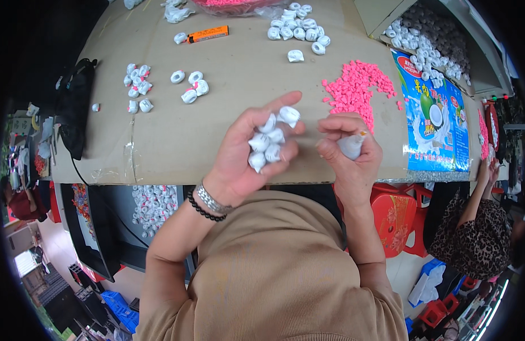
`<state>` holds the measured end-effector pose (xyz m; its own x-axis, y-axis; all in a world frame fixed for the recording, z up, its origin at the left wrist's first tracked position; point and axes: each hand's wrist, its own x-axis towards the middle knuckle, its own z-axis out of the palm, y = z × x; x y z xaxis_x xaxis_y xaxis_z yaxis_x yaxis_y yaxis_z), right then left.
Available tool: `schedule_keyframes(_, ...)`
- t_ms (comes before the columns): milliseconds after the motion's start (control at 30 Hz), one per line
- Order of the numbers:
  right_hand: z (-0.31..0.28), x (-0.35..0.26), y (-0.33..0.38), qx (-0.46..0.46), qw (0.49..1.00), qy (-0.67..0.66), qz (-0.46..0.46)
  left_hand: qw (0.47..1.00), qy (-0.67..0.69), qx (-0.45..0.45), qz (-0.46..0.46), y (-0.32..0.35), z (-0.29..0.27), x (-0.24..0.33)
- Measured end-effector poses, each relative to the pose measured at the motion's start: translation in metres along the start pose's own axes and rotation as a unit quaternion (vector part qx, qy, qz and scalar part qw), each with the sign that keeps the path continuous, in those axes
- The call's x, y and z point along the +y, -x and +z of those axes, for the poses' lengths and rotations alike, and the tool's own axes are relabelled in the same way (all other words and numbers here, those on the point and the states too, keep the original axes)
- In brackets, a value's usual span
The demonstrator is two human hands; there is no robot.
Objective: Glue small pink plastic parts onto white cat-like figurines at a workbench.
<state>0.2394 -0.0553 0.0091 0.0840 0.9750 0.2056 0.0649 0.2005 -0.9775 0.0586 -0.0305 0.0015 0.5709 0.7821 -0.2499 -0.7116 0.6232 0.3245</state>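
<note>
Above the table's front edge, my left hand (238, 149) is cupped, palm up, round several small white rounded pieces (267, 149) with dark markings. One more white piece (288, 116) sits up by its fingertips. My right hand (353, 162), just to the right and not touching the left, has its fingers curled round a whitish, rounded thing (351, 146) with a small orange tip; the fingers cover much of it. Beyond the right hand lies a spread of small pink pieces (359, 88). Loose white pieces (195, 88) rest in small groups on the table to the left.
A larger group of white pieces (299, 25) lies at the far middle, near an orange stick-shaped packet (208, 34). More fill an opened box (427, 48) at far right and a drawer (154, 207) below the table. A blue printed sheet (436, 119) covers the right side.
</note>
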Motion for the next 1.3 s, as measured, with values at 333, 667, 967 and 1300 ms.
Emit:
schedule_keyframes(333,0.013,-0.002,-0.002,-0.082,0.991,0.101,-0.029,0.998,-0.055,-0.005,0.016,0.017,0.002,-0.028)
schedule_keyframes(667,-0.002,-0.043,-0.016,-0.235,0.945,0.209,-0.087,0.968,-0.234,0.086,-0.016,0.026,0.012,-0.018)
schedule_keyframes(967,0.003,-0.038,-0.012,-0.107,0.992,0.052,0.033,0.999,-0.041,0.011,-0.020,0.026,-0.003,-0.024)
schedule_keyframes(1300,-0.014,-0.040,0.009,-0.063,0.966,0.237,-0.078,0.997,0.059,0.047,0.019,0.028,-0.005,-0.026)
